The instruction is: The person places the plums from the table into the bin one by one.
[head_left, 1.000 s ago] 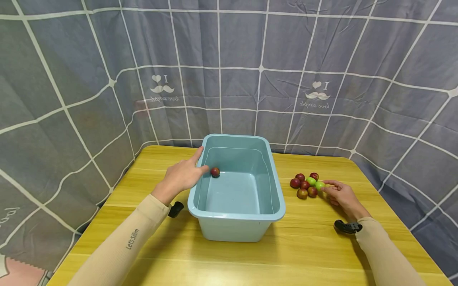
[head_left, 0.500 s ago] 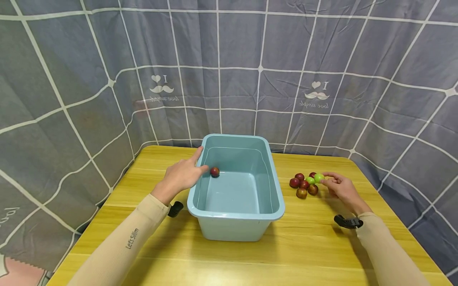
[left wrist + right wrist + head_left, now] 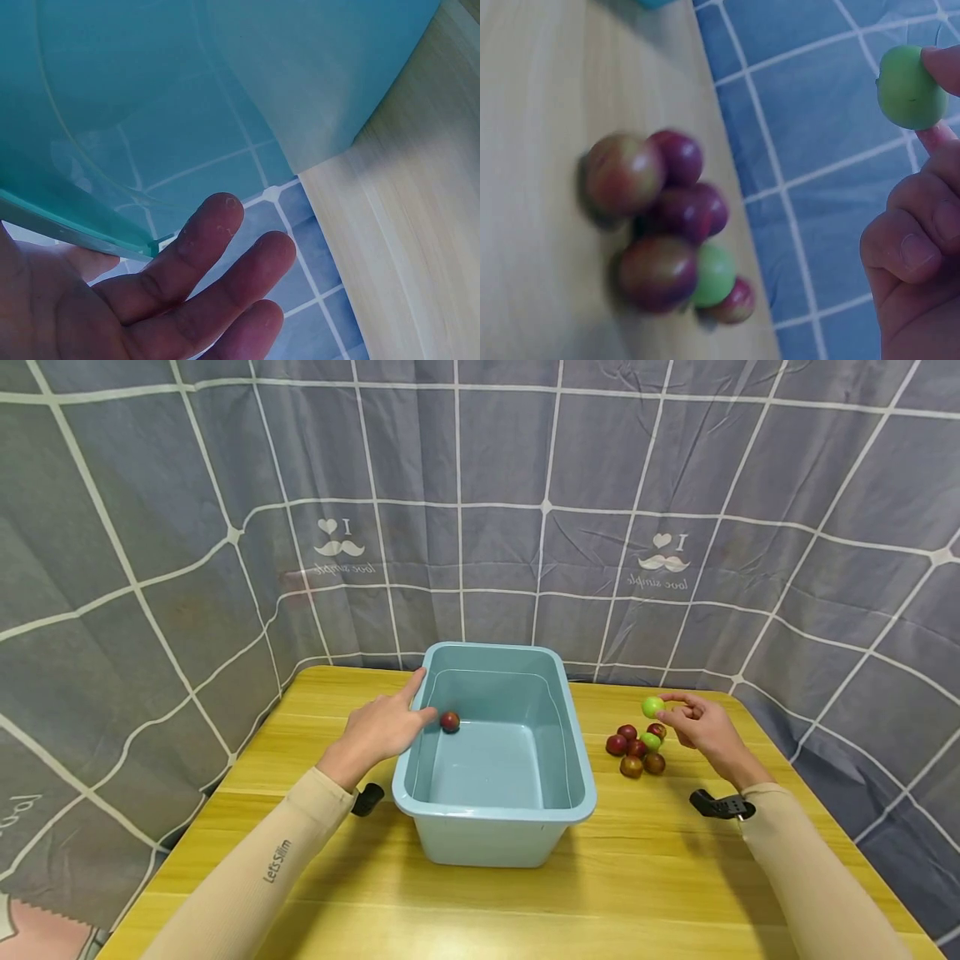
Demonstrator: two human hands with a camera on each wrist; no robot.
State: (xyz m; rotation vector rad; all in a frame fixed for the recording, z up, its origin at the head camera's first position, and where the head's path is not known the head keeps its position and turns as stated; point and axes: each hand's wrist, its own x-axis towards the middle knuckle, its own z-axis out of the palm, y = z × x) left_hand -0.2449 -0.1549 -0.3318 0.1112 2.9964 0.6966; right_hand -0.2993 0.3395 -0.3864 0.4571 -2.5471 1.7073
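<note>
A light-blue plastic tub (image 3: 495, 837) stands mid-table with one dark red plum (image 3: 450, 722) inside, near its left wall. My left hand (image 3: 384, 727) holds the tub's left rim, thumb over the edge and other fingers outside. The left wrist view shows those fingers (image 3: 217, 292) loosely extended beside the tub's wall. Between thumb and fingertip, my right hand (image 3: 705, 727) pinches a small green plum (image 3: 911, 88), raised above the table. Below it lies a cluster of several dark red plums (image 3: 617, 745) with another green plum (image 3: 650, 742) among them.
The wooden table (image 3: 495, 910) ends at a grey curtain with white grid lines (image 3: 502, 552), which hangs behind and along both sides. A black wrist strap (image 3: 722, 806) sits on the right wrist. The tub's walls rise between the cluster and the plum inside.
My right hand has taken the green plum from the right side of the cluster, lifted it and moved it slightly left and back. The left hand and tub have stayed put.
</note>
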